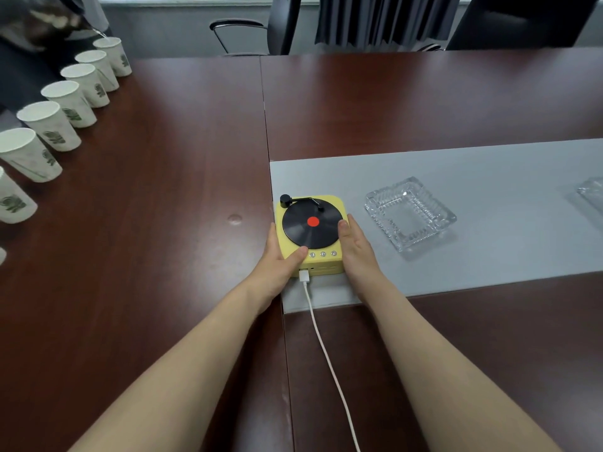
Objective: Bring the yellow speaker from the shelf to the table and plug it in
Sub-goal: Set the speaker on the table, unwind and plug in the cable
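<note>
The yellow speaker (329, 265), shaped like a small turntable with a black disc and red centre, sits on the grey mat (489, 203) at its left end. A white cable (323, 347) is plugged into the speaker's near side and runs toward me off the bottom edge. My left hand (277, 262) grips the speaker's left side with the thumb on its top near the buttons. My right hand (357, 249) grips the right side, thumb on the disc's edge.
A glass ashtray (409, 216) stands just right of the speaker, another ashtray (592, 194) at the right edge. A row of several white paper cups (52, 125) lines the dark wooden table's (163, 223) left side, where another person pours. Chairs (261, 31) stand beyond the table.
</note>
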{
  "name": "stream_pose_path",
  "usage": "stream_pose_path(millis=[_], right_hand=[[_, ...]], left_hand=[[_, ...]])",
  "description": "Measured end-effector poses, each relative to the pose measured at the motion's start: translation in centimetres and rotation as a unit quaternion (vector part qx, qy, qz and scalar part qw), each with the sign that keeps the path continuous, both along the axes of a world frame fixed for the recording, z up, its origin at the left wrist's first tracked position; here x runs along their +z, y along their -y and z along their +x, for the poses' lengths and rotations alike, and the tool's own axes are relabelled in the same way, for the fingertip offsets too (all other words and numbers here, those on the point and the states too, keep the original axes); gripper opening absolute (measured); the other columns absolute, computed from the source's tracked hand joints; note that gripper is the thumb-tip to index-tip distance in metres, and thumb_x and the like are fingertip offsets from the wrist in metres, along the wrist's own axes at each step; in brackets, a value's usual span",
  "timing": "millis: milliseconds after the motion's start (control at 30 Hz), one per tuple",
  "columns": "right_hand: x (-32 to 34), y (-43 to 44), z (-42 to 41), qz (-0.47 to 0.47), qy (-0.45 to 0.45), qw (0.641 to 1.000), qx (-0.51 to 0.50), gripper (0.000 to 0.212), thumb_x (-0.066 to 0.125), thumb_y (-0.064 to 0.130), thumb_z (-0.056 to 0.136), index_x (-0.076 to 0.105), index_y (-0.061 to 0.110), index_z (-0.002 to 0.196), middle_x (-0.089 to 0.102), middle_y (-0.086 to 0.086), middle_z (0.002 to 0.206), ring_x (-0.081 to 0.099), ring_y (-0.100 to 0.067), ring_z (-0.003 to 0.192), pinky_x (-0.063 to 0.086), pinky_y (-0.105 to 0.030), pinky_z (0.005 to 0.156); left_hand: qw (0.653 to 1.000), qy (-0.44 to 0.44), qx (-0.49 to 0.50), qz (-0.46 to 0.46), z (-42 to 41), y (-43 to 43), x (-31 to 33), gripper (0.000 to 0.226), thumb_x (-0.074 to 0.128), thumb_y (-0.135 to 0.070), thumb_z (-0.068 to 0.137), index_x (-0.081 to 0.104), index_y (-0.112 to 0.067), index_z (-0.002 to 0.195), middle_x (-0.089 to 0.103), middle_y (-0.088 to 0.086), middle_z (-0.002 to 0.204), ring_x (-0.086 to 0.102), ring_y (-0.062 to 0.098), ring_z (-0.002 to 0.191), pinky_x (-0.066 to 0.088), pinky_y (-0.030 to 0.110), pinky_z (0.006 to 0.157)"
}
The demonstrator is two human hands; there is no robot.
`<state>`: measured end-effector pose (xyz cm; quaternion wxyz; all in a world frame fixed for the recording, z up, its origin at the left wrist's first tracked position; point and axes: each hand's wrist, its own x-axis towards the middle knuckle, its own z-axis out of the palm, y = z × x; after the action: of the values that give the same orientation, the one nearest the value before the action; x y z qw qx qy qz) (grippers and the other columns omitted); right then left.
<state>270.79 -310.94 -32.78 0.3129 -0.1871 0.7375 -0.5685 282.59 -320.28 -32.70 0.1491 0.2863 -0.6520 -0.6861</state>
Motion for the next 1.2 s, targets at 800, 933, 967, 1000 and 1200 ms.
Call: stream_pose_path(millis=[800, 933, 967, 1000, 1200], right_hand=[[-0.57, 0.28, -0.33, -0.007, -0.012, 1.0, -0.004, 0.059, 0.035, 0.044, 0.098, 0.027, 0.018, 0.15, 0.031, 0.002, 0.157, 0.027, -0.012, 0.145, 0.021, -0.032, 0.12], [-0.53, 0.27, -0.35, -0.005, -0.012, 1.0, -0.007, 0.058, 0.034, 0.042, 0.099, 0.027, 0.017, 0.151, 0.03, 0.002, 0.158, 0.027, -0.012, 0.145, 0.02, -0.03, 0.119], [-0.51, 0.24, -0.37, -0.007, -0.012, 1.0, -0.007, 0.057, 0.034, 0.041, 0.099, 0.027, 0.017, 0.151, 0.03, 0.002, 0.158, 0.027, -0.012, 0.145, 0.021, -0.03, 0.12], [-0.46, 0.25, -0.34, -0.009, -0.014, 1.0, -0.006, 0.057, 0.034, 0.041, 0.099, 0.027, 0.017, 0.151, 0.031, 0.002, 0.157, 0.027, -0.012, 0.145, 0.021, -0.03, 0.12], [-0.41, 0.22, -0.3, -0.006, -0.014, 1.0, -0.006, 0.057, 0.034, 0.04, 0.1, 0.026, 0.017, 0.151, 0.029, 0.002, 0.158, 0.026, -0.012, 0.145, 0.02, -0.027, 0.118]], left_hand=[[1.0, 0.017, -0.001, 0.0, -0.08, 0.13, 0.39, 0.056, 0.052, -0.011, 0.095, 0.025, -0.033, 0.14, 0.048, -0.004, 0.142, 0.046, 0.016, 0.132, 0.034, 0.038, 0.115], [1.0, 0.011, 0.0, 0.0, -0.16, 0.05, 0.53, 0.055, 0.051, -0.008, 0.096, 0.026, -0.033, 0.137, 0.048, -0.004, 0.14, 0.046, 0.016, 0.131, 0.036, 0.032, 0.112], [1.0, 0.012, 0.0, -0.001, -0.17, 0.07, 0.49, 0.055, 0.051, -0.008, 0.096, 0.026, -0.033, 0.138, 0.048, -0.004, 0.141, 0.046, 0.016, 0.131, 0.035, 0.032, 0.112], [1.0, 0.012, 0.001, -0.001, -0.16, 0.11, 0.43, 0.056, 0.051, -0.009, 0.096, 0.025, -0.033, 0.139, 0.048, -0.004, 0.141, 0.046, 0.016, 0.132, 0.035, 0.033, 0.113], [1.0, 0.011, 0.001, -0.006, -0.16, 0.11, 0.3, 0.056, 0.052, -0.01, 0.096, 0.025, -0.033, 0.139, 0.047, -0.005, 0.141, 0.045, 0.015, 0.132, 0.035, 0.032, 0.112]])
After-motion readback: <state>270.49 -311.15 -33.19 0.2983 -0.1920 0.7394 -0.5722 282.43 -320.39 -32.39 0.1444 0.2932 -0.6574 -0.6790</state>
